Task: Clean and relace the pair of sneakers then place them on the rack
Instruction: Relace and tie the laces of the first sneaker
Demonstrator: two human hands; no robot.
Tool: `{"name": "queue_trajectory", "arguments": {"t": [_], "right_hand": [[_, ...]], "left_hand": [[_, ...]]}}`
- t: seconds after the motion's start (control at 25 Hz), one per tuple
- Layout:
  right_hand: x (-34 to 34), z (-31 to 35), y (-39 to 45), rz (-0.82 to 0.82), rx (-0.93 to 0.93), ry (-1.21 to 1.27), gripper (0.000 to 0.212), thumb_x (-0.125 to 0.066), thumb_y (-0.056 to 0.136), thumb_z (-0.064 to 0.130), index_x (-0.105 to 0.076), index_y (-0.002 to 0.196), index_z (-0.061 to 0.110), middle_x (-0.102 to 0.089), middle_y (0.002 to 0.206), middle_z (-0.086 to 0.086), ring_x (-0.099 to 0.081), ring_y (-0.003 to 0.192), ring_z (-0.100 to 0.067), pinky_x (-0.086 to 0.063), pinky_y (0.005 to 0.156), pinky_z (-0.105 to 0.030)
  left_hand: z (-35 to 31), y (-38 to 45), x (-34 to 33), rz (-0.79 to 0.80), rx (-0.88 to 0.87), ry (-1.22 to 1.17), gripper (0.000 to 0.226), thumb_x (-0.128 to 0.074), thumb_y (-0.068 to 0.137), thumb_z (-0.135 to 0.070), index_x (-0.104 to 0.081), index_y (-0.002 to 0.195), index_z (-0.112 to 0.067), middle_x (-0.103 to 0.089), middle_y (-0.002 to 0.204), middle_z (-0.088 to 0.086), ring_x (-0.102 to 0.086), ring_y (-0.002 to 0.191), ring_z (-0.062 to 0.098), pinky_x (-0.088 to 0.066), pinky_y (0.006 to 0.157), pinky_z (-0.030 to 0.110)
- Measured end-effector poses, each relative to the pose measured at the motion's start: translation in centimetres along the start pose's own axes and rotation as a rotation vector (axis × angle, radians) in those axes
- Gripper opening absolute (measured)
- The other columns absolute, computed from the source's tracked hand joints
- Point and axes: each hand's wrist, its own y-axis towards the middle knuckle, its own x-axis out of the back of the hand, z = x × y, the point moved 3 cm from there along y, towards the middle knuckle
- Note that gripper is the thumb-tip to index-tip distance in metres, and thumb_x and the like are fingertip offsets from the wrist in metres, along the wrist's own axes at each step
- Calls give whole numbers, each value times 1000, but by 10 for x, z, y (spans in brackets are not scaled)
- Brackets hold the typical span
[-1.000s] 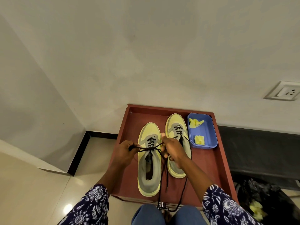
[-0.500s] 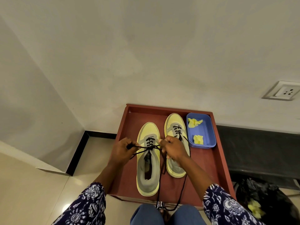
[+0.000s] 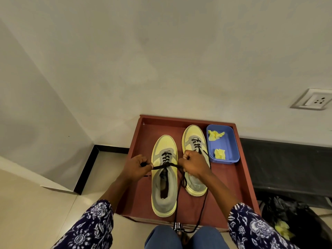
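Sneakers side by side on the red-brown tray (image 3: 142, 141), toes toward the wall. Near sneaker (image 3: 164, 177): yellow and grey, partly laced, black lace (image 3: 166, 165) pulled taut across its tongue. Your left hand (image 3: 137, 168) has its grip closed, pinching one lace end just left of the shoe. Your right hand (image 3: 195, 164) is fisted around the other end, resting over the far sneaker (image 3: 195, 135). Loose lace tails trail down past the tray's front edge. Blue tub (image 3: 231, 141) sits beside the far sneaker, two crumpled yellow cloths (image 3: 215, 135) inside. Black bag (image 3: 296, 221) on the floor at right.
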Motion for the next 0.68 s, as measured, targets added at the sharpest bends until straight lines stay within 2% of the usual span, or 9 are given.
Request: {"name": "queue_trajectory", "arguments": {"t": [0.08,0.16,0.24,0.36,0.48,0.68], "right_hand": [[-1,1,3,78,19,-69,8,-57,78,9,-52,73,13,-60,61,-8,-48,37,-6,-37,38,-16],[-4,2,5,187,53,-160,9,-60,80,8,-62,87,12,-68,75,-11,-55,44,-7,-38,36,-10],[-7,2,8,241,121,-305,16,-63,82,12,-69,95,8,-72,92,-11,-59,59,-10,-43,48,-11],[-10,-1,12,200,188,-464,18,-56,85,13,-72,92,6,-72,97,-12,-66,88,-24,-48,73,-25],[-14,-6,16,147,147,-513,21,-53,86,16,-70,91,6,-70,97,-16,-64,91,-31,-50,75,-31],[-14,-5,17,101,90,-579,25,-57,85,23,-67,99,5,-67,104,-18,-63,97,-35,-52,78,-35]], "left_hand": [[-1,0,1,34,-16,31,36,-66,82,-12,-48,55,-28,-44,67,-6,-42,57,5,-37,49,10],[-2,1,1,37,-28,88,35,-65,82,-13,-47,56,-28,-44,68,-7,-42,57,4,-35,49,10],[-2,2,2,27,-39,136,34,-63,84,-15,-46,57,-27,-44,69,-7,-41,59,4,-31,52,13],[-2,2,3,25,-70,164,35,-62,86,-16,-43,58,-27,-43,69,-8,-40,59,3,-30,54,14],[-2,2,4,21,-84,165,36,-61,87,-16,-42,58,-29,-43,69,-8,-40,60,3,-31,55,14],[-2,5,6,11,-83,179,36,-58,88,-14,-42,58,-26,-43,67,-8,-40,60,3,-30,55,14]]}}
